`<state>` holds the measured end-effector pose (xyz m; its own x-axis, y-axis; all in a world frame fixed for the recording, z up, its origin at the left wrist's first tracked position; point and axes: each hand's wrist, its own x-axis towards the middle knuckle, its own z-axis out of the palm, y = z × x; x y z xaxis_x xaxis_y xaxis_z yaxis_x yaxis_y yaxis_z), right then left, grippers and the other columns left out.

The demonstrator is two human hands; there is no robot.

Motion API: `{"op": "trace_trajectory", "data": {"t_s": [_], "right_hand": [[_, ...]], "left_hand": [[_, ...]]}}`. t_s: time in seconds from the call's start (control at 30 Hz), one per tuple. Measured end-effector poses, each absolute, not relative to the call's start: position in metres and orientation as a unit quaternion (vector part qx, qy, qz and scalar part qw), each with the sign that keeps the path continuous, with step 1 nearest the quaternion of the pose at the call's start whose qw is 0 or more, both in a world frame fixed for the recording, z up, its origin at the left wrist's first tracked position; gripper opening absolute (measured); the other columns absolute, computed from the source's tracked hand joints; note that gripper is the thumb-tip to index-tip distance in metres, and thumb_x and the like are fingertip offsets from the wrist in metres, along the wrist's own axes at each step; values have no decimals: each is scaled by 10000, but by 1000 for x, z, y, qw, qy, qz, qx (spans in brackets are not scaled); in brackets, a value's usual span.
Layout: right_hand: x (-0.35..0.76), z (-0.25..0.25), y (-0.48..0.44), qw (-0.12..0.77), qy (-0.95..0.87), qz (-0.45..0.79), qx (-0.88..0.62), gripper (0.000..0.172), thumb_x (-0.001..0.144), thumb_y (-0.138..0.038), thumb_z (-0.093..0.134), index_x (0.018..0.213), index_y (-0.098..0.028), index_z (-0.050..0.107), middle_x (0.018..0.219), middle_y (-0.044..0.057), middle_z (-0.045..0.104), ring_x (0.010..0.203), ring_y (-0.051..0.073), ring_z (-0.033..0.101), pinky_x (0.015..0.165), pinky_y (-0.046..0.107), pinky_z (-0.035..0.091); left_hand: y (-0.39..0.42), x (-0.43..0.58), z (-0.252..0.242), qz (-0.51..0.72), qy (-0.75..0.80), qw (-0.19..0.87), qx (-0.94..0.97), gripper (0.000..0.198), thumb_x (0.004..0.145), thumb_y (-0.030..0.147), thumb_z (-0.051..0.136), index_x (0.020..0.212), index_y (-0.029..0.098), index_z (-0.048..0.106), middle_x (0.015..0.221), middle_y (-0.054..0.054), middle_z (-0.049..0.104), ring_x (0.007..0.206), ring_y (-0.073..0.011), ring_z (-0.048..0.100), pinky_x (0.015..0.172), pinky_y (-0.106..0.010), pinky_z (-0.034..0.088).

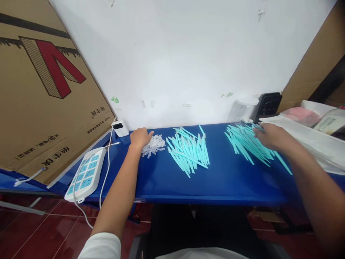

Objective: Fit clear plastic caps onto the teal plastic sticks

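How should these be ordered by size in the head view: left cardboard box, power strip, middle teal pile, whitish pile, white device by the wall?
1. Left cardboard box
2. Power strip and middle teal pile: too alike to rank
3. Whitish pile
4. White device

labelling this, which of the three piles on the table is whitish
The leftmost pile, at the left hand; the middle pile and the rightmost pile, at the right hand, are mostly teal.

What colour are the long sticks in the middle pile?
The middle pile's sticks are mostly turquoise; the head view shows them best.
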<state>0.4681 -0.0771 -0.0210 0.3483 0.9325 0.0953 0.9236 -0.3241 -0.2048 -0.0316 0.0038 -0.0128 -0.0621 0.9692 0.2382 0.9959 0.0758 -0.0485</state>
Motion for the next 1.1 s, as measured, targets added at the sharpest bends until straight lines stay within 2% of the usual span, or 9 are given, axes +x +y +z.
{"op": "trace_trajectory", "data": {"t_s": [0.13,0.23,0.33,0.43,0.6,0.7,0.87,0.97,1.1], "right_hand": [[436,6,-80,220,-718,212,-625,483,1005,-496,434,796,-152,700,1174,166,716,859,224,626,779,326,476],[395,23,-84,193,-772,374,-476,611,938,-699,496,959,-143,748,1093,151,730,705,162,571,639,298,454],[355,28,-79,144,-791,428,-412,613,925,-704,527,1052,-151,760,838,91,731,609,134,551,571,272,436],[327,21,-71,126,-804,462,-352,587,917,-691,554,1041,-157,761,782,75,726,601,137,572,529,259,440],[314,4,-67,126,-812,466,-327,600,939,-707,508,932,-159,753,644,39,679,502,119,526,502,259,441],[318,-7,-65,175,-789,446,-384,625,951,-726,459,989,-161,722,704,59,717,497,136,565,490,269,443],[323,-20,-60,281,-797,255,-471,690,988,-733,320,891,-187,731,665,49,671,627,197,618,648,303,449],[320,-19,-65,288,-812,228,-453,698,1025,-690,248,922,-214,748,867,71,720,832,238,647,781,325,432],[313,-17,-72,277,-826,236,-430,631,1023,-671,288,957,-209,713,830,63,677,774,228,583,720,326,409]], "left_hand": [[-4,-15,-10,-189,-671,136,-704,445,990,556,463,1060,178,687,948,-150,717,909,-319,673,767,-364,460],[-17,13,-10,-296,-556,48,-775,479,1029,581,389,1020,195,673,755,-51,654,715,-211,607,674,-295,394],[-35,45,-15,-336,-422,-79,-838,561,1068,555,281,913,181,670,659,-4,568,613,-155,513,629,-276,348],[-50,68,-23,-343,-348,-150,-859,561,1075,534,280,824,170,625,648,12,522,605,-135,481,622,-271,330],[-59,78,-30,-293,-327,-171,-882,568,1074,524,297,725,174,576,590,23,455,551,-122,414,600,-279,295],[-57,77,-31,-278,-328,-142,-891,526,1067,516,344,712,181,541,594,19,463,550,-125,412,600,-289,276],[-56,80,-34,-277,-329,-158,-889,525,1043,560,398,684,187,485,569,31,418,534,-121,397,601,-285,282],[-56,83,-35,-301,-332,-205,-870,530,1021,588,441,695,178,528,587,31,457,545,-114,420,594,-270,298],[-56,83,-36,-327,-341,-234,-850,532,1000,593,481,702,166,586,599,28,493,545,-109,415,580,-263,300]]}}
